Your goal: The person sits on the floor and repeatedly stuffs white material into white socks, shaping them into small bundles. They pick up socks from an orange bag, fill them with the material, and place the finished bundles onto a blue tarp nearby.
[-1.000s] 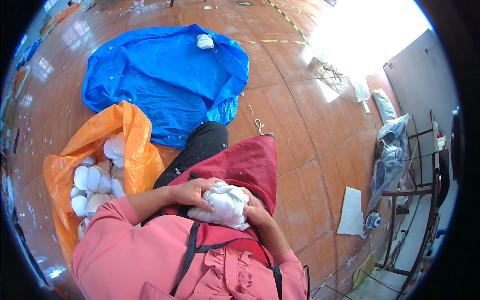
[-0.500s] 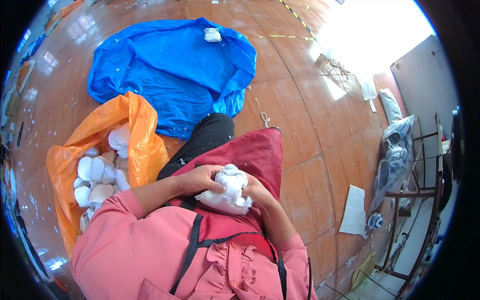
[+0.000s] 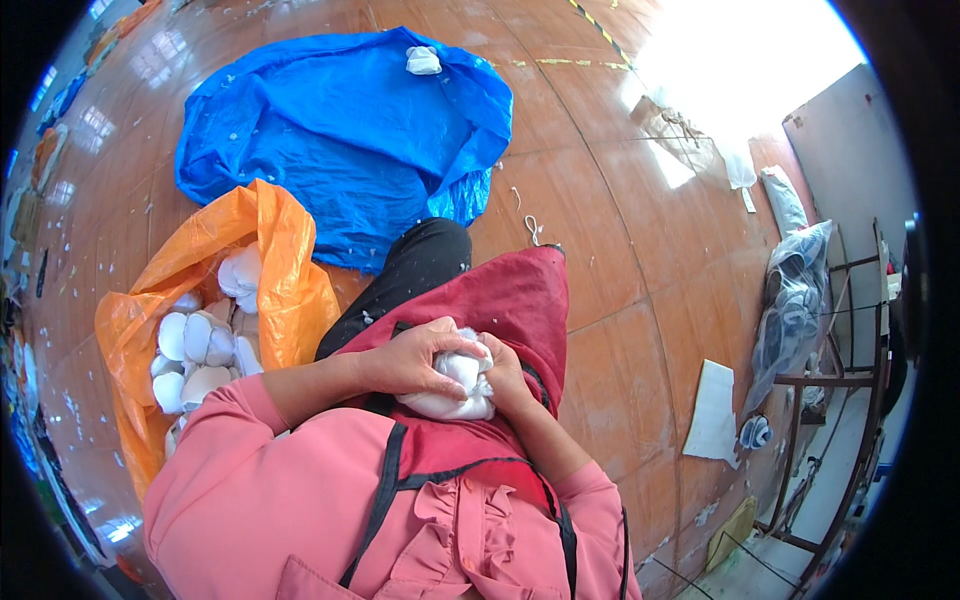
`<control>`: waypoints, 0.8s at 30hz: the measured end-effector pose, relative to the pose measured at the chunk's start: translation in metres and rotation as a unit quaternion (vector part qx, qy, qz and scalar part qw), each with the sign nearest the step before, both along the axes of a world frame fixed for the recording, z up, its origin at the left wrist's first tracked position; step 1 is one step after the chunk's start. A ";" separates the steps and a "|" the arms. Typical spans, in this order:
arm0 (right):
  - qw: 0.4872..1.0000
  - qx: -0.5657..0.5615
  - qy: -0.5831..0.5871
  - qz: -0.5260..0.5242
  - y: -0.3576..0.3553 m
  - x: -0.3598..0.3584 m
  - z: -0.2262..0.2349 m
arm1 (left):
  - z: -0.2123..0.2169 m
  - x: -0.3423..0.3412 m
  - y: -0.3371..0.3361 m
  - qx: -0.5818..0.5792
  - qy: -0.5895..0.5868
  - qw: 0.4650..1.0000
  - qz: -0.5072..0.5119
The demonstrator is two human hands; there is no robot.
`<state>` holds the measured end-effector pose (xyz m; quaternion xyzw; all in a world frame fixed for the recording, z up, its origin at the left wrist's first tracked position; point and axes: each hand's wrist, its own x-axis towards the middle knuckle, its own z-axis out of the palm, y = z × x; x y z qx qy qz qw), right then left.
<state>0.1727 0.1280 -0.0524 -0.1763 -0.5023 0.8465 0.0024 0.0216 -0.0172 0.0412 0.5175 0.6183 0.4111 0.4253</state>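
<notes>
Over my lap, both hands are closed round a white, soft fabric bundle (image 3: 464, 368). My left hand (image 3: 412, 360) grips it from the left, thumb across its front and fingers over its upper side. On the other side, my right hand (image 3: 506, 380) presses its fingers against the bundle's upper right. Its lower part bulges out beneath the hands, and my fingers cover part of it. A dark red apron (image 3: 520, 290) lies under the bundle. To the left stands an open orange bag (image 3: 285, 220) holding several white and beige cup-shaped pads (image 3: 207, 340).
A blue plastic sheet or sack (image 3: 330, 130) is spread ahead on the brown tiled floor (image 3: 580, 240), with another white bundle (image 3: 423, 60) at its far edge. At right are a metal rack (image 3: 835, 380), a clear plastic bag (image 3: 795, 290) and a white flat sheet (image 3: 711, 410).
My hands have closed in tighter on the bundle, which now looks more compact and rounded. The left fingers have moved over its top. The bag and blue sheet have not visibly moved.
</notes>
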 end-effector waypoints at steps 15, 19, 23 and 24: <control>0.985 0.042 0.001 0.165 0.029 0.018 0.027 | -0.024 0.014 -0.013 0.009 -0.090 0.987 0.134; 0.976 0.137 -0.019 0.167 0.020 0.011 0.038 | -0.031 0.017 -0.011 0.037 -0.068 0.982 0.173; 0.968 0.181 -0.070 0.158 0.012 0.004 0.037 | -0.038 0.016 -0.011 0.054 -0.035 0.977 0.201; 0.966 0.187 -0.079 0.157 0.012 0.003 0.037 | -0.041 0.016 -0.012 0.054 -0.042 0.976 0.206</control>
